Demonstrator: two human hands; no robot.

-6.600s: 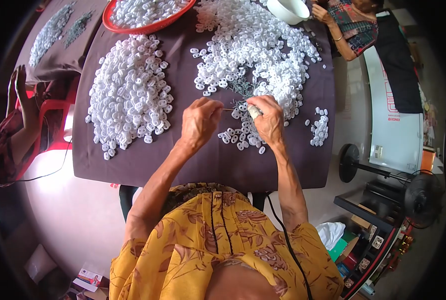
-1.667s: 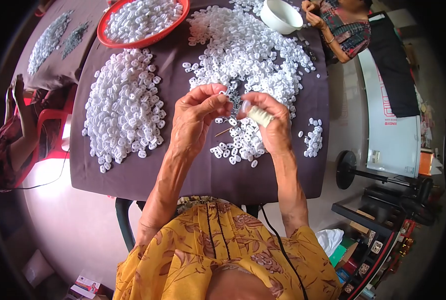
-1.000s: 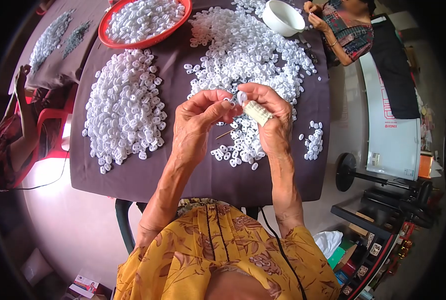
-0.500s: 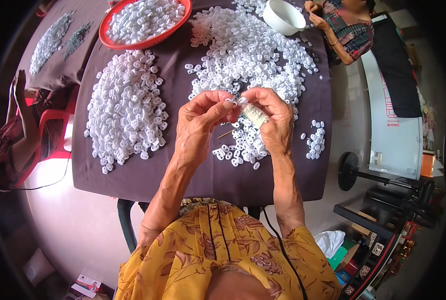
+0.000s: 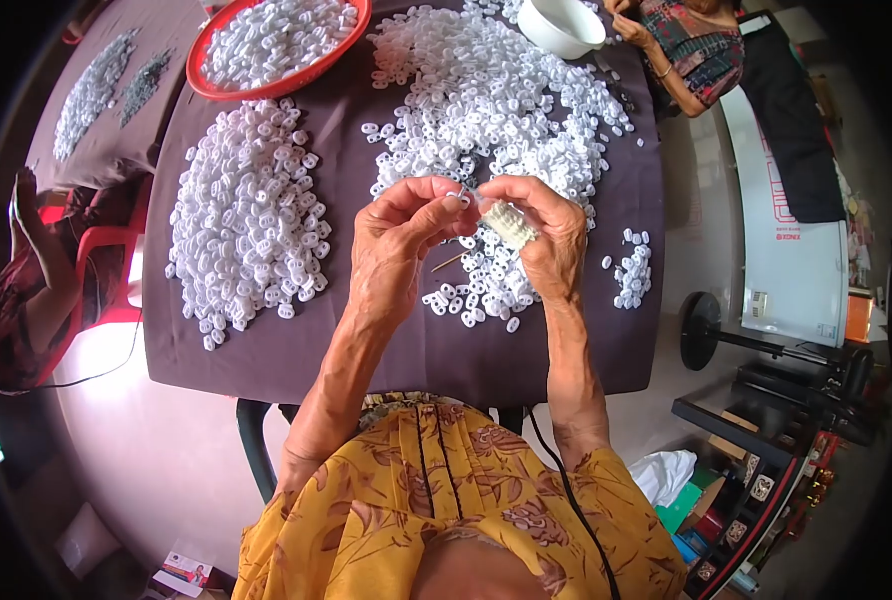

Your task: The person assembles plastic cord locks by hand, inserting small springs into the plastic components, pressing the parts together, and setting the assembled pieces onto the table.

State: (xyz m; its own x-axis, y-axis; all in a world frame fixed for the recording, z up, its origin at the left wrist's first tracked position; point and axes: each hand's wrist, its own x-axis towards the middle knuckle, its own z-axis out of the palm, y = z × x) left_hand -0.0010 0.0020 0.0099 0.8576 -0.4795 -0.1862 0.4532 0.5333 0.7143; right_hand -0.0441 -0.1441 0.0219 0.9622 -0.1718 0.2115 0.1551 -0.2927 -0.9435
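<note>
My left hand (image 5: 396,245) and my right hand (image 5: 544,235) are raised together over the dark table cloth (image 5: 416,340). The left fingertips pinch a small metal piece (image 5: 459,196). In my right hand is a stack of white plastic pieces (image 5: 507,221), with one more white piece at the fingertips. A thin stick (image 5: 446,263) pokes out under the left hand. Below the hands lies a small heap of white pieces (image 5: 481,285).
A big pile of white pieces (image 5: 251,210) lies on the left and another pile (image 5: 496,90) at the back. A red basket (image 5: 271,40) and a white bowl (image 5: 561,22) stand at the far edge. One person (image 5: 701,50) sits at the back right, another person (image 5: 21,270) at left.
My hands have risen from the table and come together in front of me. The right hand's stack has tilted slightly; the left fingertips have closed in on its end.
</note>
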